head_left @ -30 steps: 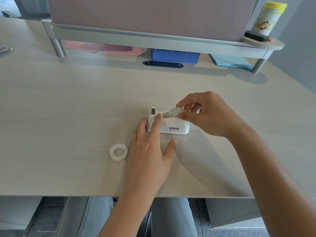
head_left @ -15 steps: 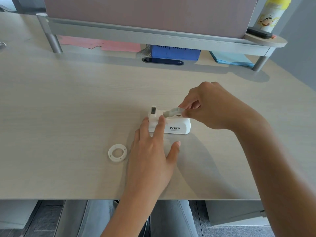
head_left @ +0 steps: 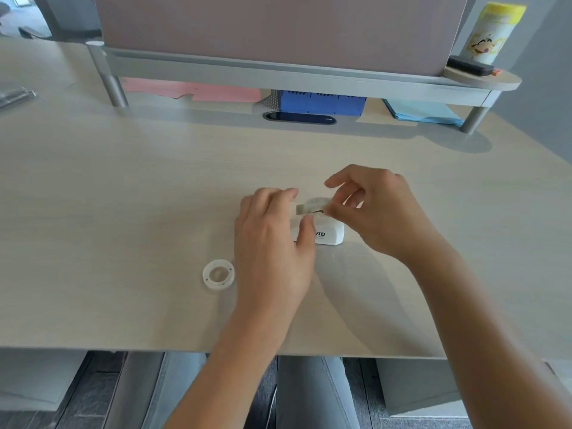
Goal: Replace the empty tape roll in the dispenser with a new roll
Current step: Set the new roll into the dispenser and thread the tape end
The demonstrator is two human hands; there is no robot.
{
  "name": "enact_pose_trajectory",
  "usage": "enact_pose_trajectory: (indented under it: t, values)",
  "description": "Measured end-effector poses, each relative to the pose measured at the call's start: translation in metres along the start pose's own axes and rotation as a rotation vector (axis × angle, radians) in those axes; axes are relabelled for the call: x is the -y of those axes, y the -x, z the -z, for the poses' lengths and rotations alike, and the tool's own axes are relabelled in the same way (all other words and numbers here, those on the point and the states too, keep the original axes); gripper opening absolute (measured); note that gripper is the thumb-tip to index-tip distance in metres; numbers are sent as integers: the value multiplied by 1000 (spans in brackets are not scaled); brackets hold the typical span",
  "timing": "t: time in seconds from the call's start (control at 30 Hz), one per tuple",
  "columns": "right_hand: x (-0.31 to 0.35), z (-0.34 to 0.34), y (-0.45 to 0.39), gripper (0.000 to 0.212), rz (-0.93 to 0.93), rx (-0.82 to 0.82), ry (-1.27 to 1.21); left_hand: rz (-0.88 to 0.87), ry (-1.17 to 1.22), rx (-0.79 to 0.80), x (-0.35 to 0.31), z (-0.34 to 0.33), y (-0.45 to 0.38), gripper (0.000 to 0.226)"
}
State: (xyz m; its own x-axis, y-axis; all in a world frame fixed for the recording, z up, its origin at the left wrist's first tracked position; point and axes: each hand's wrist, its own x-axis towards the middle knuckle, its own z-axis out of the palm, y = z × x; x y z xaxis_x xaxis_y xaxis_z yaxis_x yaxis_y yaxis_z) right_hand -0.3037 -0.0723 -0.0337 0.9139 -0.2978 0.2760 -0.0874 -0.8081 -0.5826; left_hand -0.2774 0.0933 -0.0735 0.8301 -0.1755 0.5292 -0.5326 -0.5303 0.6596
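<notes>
A small white tape dispenser [head_left: 330,235] with dark lettering stands on the light wood desk [head_left: 154,196]. My left hand [head_left: 272,243] wraps its left end, fingers over the top and thumb on the front face, hiding the cutter. My right hand [head_left: 374,212] pinches a translucent strip of tape [head_left: 309,207] drawn from the roll seated in the dispenser's top. A white empty roll core [head_left: 218,274] lies flat on the desk, left of my left hand and apart from it.
A raised shelf [head_left: 278,74] with metal legs runs along the back, with pink paper [head_left: 198,89], a blue box [head_left: 322,102] and light blue paper [head_left: 424,113] beneath it. A yellow-lidded canister [head_left: 492,32] stands on its right end. The desk's front edge is near my body.
My left hand slid forward over the dispenser's left end and now covers the cutter. My right hand has shifted left a little, still pinching the tape strip. The view has tilted slightly.
</notes>
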Motion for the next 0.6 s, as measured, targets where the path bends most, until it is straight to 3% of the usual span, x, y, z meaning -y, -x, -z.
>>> enact_pose_trajectory:
  t: [0.27,0.6]
  values:
    - [-15,-10,2,22,-20,-49,-272,22,-99,117,-6,-13,-30,18]
    - [-20,-11,3,22,2,-49,-359,96,-42,78,-15,-17,-29,15]
